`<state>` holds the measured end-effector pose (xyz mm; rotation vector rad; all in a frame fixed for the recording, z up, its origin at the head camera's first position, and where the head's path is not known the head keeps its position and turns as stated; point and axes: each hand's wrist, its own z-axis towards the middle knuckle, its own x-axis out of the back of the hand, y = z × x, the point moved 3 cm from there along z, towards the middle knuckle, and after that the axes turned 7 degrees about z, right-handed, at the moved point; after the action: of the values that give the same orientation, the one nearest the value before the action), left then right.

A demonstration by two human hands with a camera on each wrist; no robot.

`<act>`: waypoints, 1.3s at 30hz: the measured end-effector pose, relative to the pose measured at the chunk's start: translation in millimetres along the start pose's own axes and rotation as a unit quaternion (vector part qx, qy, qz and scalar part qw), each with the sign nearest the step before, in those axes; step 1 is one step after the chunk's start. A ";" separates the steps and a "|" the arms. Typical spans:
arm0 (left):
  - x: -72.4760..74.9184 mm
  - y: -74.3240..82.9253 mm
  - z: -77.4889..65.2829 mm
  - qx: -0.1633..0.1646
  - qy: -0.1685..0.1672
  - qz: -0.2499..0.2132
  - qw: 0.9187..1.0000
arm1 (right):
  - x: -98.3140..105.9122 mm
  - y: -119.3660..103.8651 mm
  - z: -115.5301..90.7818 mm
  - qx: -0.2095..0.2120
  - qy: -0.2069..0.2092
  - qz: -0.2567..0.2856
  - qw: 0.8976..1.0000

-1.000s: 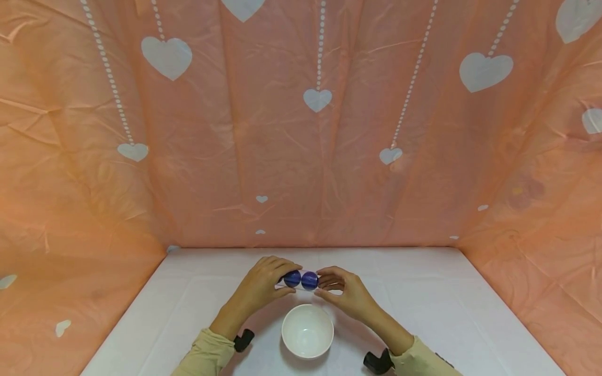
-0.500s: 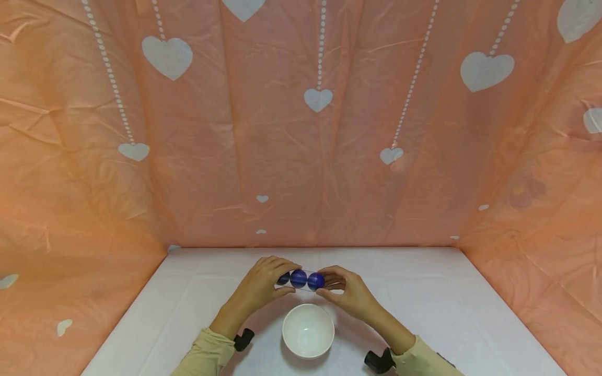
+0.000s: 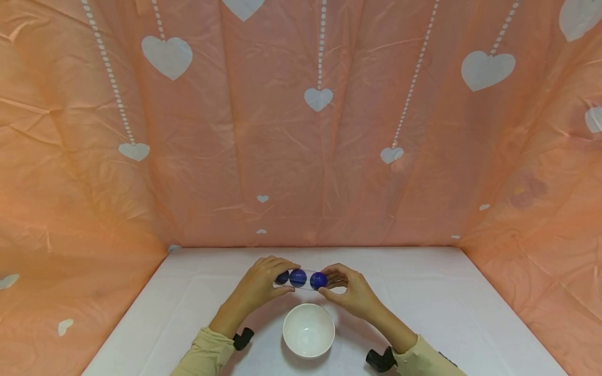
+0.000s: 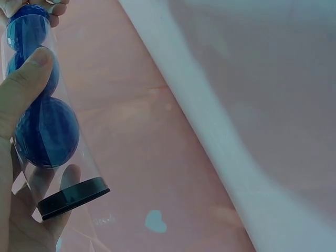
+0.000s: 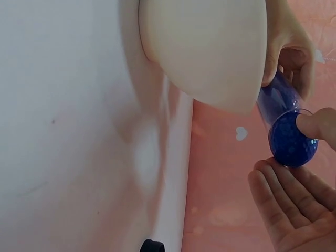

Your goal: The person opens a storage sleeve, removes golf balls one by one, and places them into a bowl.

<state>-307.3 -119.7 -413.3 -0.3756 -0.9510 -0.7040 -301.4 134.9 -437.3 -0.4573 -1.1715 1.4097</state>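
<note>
My left hand (image 3: 261, 279) grips a clear plastic tube (image 4: 84, 160), thumb on one side and fingers behind it. A black cap (image 4: 73, 198) closes the end at that hand. Several blue balls lie in a row inside; one blue ball (image 4: 48, 132) shows dimples. At the tube's uncapped end, my right hand (image 3: 350, 292) pinches the end ball (image 5: 291, 147) between thumb and fingertips. This ball sticks partly out past the tube's rim, with a gap between it and the middle ball (image 3: 298, 278). The tube is held nearly level above the table.
A white bowl (image 3: 308, 331) stands on the white-covered table (image 3: 409, 292), just nearer than the tube and between the forearms. Orange sheeting (image 3: 277, 156) with white hearts encloses the back and sides. Black wrist cameras, like the right one (image 3: 380, 360), jut from beneath both wrists.
The balls have slid rightward along the tube. The end ball has come partly out with the right hand, which has moved slightly right. The left hand has stayed nearly still.
</note>
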 end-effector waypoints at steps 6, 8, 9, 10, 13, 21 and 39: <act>1.4 -2.2 -0.3 0.004 0.001 -0.005 1.000 | 6.5 -2.9 -0.5 0.002 -0.004 -0.017 1.000; 1.5 -3.2 -0.4 0.007 -0.001 -0.005 1.000 | 9.2 -2.9 -0.7 0.000 -0.009 -0.021 1.000; 1.4 -3.8 -0.6 0.009 -0.002 -0.005 1.000 | 10.3 -2.5 -0.8 0.000 -0.014 -0.023 1.000; 1.3 -4.3 -0.7 0.010 -0.004 -0.004 1.000 | 11.3 -2.1 -1.0 -0.001 -0.021 -0.024 1.000; 1.1 -5.1 -1.4 0.013 -0.006 -0.005 1.000 | 13.7 -2.3 -1.7 -0.011 -0.049 -0.023 0.998; 2.6 -5.4 -2.3 0.020 -0.007 -0.006 1.000 | 13.8 -5.3 -4.1 -0.017 -0.134 -0.007 0.991; 2.6 -7.3 -3.3 0.022 -0.004 -0.006 1.000 | 6.2 -4.6 -8.9 0.010 -0.229 -0.013 0.973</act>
<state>-309.3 -127.9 -412.9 -0.3348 -0.9757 -0.6927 -293.1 143.0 -435.0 -0.0986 -1.5210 1.5491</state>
